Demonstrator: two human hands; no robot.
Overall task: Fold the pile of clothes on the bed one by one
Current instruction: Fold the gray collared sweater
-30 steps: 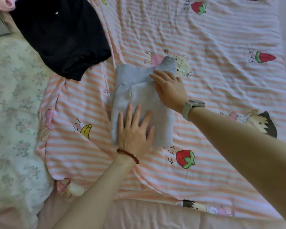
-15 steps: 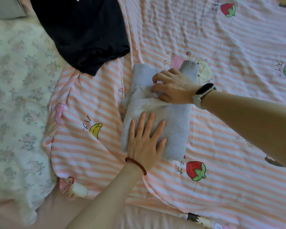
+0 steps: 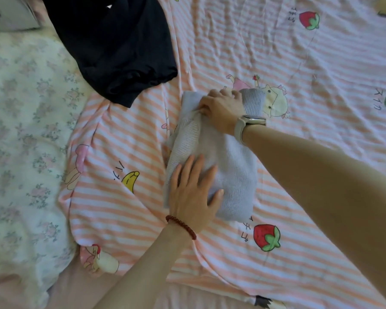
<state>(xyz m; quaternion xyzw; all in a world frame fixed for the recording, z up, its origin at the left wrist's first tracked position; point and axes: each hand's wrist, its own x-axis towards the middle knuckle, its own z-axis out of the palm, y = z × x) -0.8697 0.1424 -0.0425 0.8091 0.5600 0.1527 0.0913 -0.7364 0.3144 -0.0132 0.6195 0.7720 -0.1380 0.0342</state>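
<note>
A light grey knitted sweater (image 3: pixel 234 175), folded into a narrow bundle, lies on the pink striped sheet (image 3: pixel 299 63) in the middle of the bed. My left hand (image 3: pixel 193 195) lies flat on its near end, fingers straight, pressing it down. My right hand (image 3: pixel 221 108), with a watch on the wrist, has its fingers curled round a bunched fold at the sweater's far end. A ribbed cuff sticks out beyond that hand. A black garment (image 3: pixel 114 45) lies unfolded at the upper left.
A floral quilt (image 3: pixel 25 141) covers the left side of the bed. A grey pillow (image 3: pixel 13 16) sits in the top left corner. The striped sheet with cartoon prints stretches to the right and far side.
My right hand went from lying flat on the sweater to curling round a fold at its far end. My left hand stays pressed on the near end. The view shifted left.
</note>
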